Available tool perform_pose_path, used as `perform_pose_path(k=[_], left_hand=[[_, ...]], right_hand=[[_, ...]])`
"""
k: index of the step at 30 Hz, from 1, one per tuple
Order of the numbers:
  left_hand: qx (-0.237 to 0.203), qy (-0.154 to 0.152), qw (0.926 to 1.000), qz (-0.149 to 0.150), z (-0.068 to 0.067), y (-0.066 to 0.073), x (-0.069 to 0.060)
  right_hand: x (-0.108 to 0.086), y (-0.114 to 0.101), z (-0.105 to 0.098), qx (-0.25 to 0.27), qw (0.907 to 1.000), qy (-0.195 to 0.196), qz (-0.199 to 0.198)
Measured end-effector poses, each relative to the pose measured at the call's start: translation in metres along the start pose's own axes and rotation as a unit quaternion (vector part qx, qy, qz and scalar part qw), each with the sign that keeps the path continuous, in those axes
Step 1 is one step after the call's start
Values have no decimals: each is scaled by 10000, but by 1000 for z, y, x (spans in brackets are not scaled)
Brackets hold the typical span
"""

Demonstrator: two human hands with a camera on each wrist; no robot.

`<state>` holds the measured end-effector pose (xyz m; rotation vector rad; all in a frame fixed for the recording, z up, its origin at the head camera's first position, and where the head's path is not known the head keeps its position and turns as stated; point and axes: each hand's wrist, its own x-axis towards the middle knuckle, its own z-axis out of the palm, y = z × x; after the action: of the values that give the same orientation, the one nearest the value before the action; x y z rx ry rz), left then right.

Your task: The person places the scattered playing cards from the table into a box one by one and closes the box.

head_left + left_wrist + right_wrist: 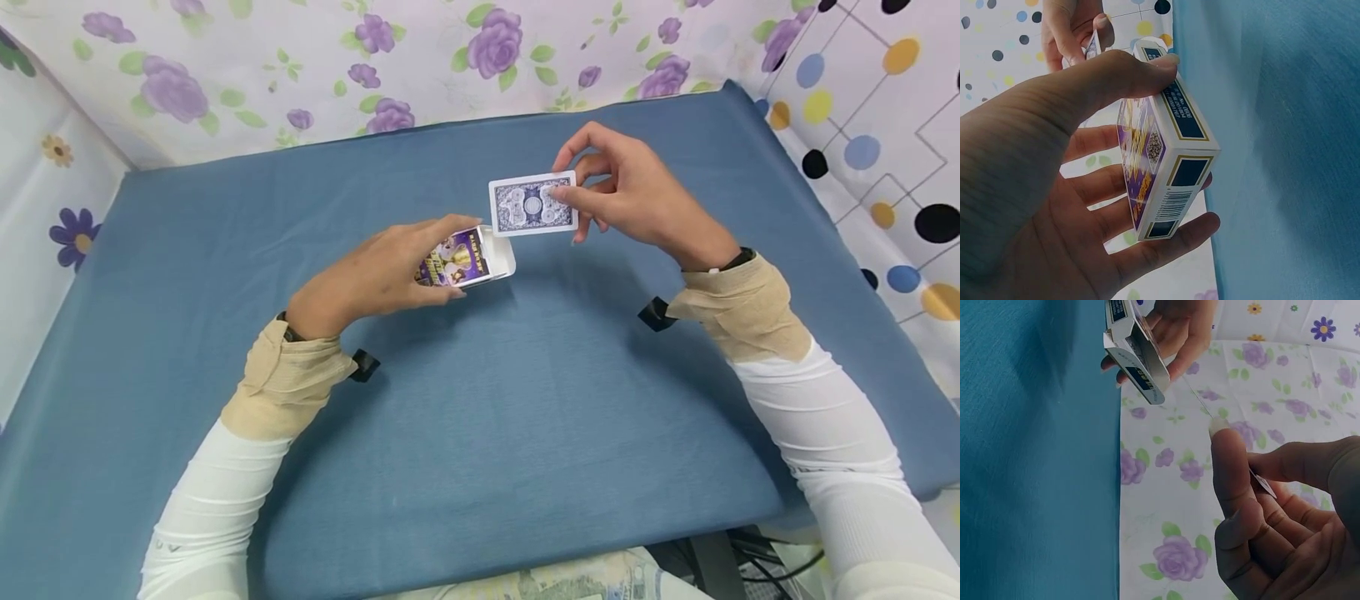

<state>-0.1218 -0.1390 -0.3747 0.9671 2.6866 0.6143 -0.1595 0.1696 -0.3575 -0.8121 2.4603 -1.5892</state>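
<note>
In the head view my left hand (367, 271) grips a purple and white playing-card box (459, 258) between thumb and fingers, above the cloth. The box's end with the white flap is open and faces right. A barcode shows on the opposite end of the box (1179, 178) in the left wrist view. My right hand (633, 192) pinches a playing card (517, 212) by its right side, its blue and white patterned back facing up. That card hangs just beyond the box's open end. Seen almost edge-on in the right wrist view, the card (1264, 483) sits between thumb and fingers.
A blue cloth (525, 417) covers the table under both hands. Behind it hangs a white curtain with purple flowers (495, 42), and a dotted sheet (862, 150) is at the right. Dark cables (787, 571) lie below the table's front edge.
</note>
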Motion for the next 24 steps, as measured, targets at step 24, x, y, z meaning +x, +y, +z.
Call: perform_pose_path(k=[24], left_hand=[[-116,65,9999,42,0,-3,0]], right_hand=[[2,2,9,-62,9979,-645,42]])
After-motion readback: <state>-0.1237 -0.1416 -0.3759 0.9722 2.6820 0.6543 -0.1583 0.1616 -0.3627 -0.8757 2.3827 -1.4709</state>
